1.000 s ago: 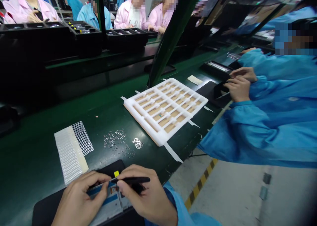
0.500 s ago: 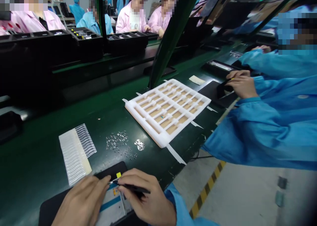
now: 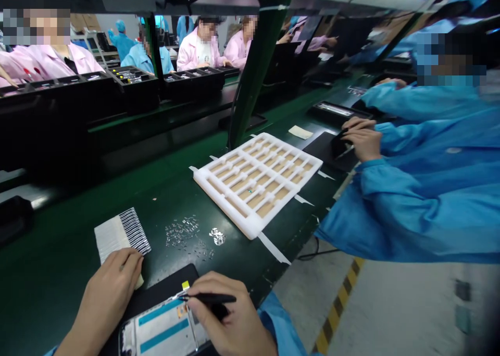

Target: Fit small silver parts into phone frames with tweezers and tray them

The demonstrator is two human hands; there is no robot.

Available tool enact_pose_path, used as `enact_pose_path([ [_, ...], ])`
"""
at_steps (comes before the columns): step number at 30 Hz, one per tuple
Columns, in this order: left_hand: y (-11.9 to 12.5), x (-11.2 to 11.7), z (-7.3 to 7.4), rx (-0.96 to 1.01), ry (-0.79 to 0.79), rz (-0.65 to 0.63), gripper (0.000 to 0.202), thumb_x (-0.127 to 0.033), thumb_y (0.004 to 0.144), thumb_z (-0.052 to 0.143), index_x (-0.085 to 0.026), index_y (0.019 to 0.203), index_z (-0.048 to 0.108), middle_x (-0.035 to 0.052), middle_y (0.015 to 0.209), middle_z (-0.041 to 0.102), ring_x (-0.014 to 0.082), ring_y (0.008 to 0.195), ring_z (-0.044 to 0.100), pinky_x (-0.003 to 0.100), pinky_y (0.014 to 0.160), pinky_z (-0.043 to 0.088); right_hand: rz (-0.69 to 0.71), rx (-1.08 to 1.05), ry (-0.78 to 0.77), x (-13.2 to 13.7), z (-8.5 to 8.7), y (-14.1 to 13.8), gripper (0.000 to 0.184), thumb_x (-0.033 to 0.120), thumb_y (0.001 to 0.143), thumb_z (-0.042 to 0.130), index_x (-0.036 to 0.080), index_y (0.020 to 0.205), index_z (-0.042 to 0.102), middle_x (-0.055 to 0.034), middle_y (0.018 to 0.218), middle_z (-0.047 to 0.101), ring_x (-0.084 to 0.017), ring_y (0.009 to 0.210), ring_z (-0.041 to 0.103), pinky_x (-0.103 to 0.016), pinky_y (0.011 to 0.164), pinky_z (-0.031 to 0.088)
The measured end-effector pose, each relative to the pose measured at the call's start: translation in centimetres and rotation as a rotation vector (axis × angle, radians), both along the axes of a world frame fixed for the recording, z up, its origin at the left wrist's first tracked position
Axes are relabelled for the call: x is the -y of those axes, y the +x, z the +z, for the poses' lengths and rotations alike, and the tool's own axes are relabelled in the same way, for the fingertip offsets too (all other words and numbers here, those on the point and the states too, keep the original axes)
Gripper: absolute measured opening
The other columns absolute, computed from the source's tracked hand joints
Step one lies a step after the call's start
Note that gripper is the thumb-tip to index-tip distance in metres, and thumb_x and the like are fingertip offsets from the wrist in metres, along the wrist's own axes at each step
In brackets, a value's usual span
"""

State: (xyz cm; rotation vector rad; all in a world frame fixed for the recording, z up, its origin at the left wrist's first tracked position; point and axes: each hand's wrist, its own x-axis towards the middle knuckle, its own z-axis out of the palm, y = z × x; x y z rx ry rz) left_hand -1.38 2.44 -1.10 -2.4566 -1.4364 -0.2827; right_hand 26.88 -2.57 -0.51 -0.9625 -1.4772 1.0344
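My right hand (image 3: 230, 317) grips black tweezers (image 3: 209, 297), their tip at the upper edge of a phone-like device (image 3: 164, 330) with a blue-striped white film. That device lies on a black mat (image 3: 156, 288), with a small yellow tag (image 3: 185, 285) at its edge. My left hand (image 3: 105, 296) is off the device and rests on the lower end of a white strip pad (image 3: 113, 236), which carries a comb of fine silvery strips (image 3: 135, 231). Its fingers hide part of the pad. Small metal pieces (image 3: 182, 231) lie scattered just beyond my hands, beside a crumpled bit of foil (image 3: 217, 236).
A white foam tray (image 3: 258, 184) with tan-floored slots sits on the green belt (image 3: 78, 200). A co-worker's hands (image 3: 361, 137) in blue sleeves work over a black mat at right. Black bins stand along the far side, with more people beyond.
My left hand has left the device and moved up and left onto the white strip pad. More of the device now shows. The tweezers stay in my right hand.
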Motion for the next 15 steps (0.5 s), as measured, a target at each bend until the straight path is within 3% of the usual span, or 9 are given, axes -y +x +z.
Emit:
enact_pose_path([
  [4,0.5,0.5,0.4,-0.072,0.032,0.002,0.038,-0.023,0.111,0.037,-0.018,0.099,0.073,0.0105,0.098,0.077,0.0275,0.087,0.075,0.039,0.074,0.058,-0.023,-0.009,0.031,-0.2,0.4,0.3,0.013,0.013,0.093,0.073,0.015,0.099,0.084,-0.0098,0.089,0.082,-0.020,0.080,0.079,-0.025,0.072,0.062],
  [8,0.8,0.7,1.7,-0.089,0.042,-0.007,0.038,-0.022,0.111,0.036,-0.018,0.096,0.070,0.0058,0.081,0.072,0.0232,0.071,0.072,0.035,0.062,0.052,-0.029,0.000,0.108,-0.4,1.9,1.3,0.019,0.012,0.100,0.063,0.017,0.105,0.081,-0.0106,0.102,0.081,-0.022,0.095,0.079,-0.030,0.088,0.064],
  [11,1.3,2.0,2.6,-0.076,0.046,-0.061,0.040,-0.022,0.112,0.033,-0.019,0.108,0.072,0.0089,0.102,0.077,0.0242,0.086,0.075,0.038,0.075,0.056,0.010,0.112,0.184,-0.3,2.8,2.0,0.027,0.009,0.103,0.054,0.017,0.117,0.076,-0.0145,0.120,0.077,-0.024,0.110,0.077,-0.035,0.098,0.064],
  [15,2.7,5.5,2.5,0.009,0.035,-0.273,0.035,-0.028,0.113,0.038,-0.020,0.124,0.071,0.0088,0.112,0.077,0.0261,0.099,0.073,0.042,0.090,0.053,0.117,0.405,0.361,0.5,2.3,1.5,0.033,0.008,0.104,0.053,0.014,0.132,0.069,-0.0135,0.112,0.077,-0.023,0.098,0.076,-0.032,0.089,0.067],
])
